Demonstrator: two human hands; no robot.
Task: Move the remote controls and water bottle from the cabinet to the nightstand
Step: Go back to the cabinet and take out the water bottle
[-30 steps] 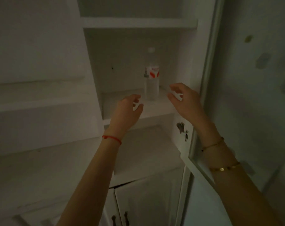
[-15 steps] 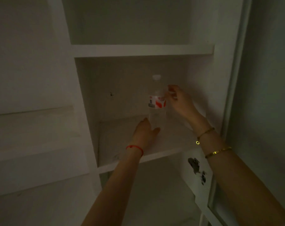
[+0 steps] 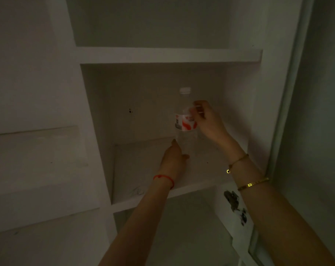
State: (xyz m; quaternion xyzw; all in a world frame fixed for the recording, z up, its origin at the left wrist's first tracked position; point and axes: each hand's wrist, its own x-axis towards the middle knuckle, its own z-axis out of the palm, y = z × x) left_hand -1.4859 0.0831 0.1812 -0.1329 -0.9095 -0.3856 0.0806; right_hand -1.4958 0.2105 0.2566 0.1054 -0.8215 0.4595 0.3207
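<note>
Standing upright on the cabinet shelf (image 3: 153, 179), the water bottle (image 3: 185, 123) is being taken: the right hand (image 3: 207, 121) wraps its label and the left hand (image 3: 174, 158) cups its base, though full closure is hard to tell. Next, I judge, comes a lift outward — the upper shelf (image 3: 168, 54) overhangs the grip, the side wall (image 3: 239, 112) crowds its right, open room lies leftward. No remote controls show.
</note>
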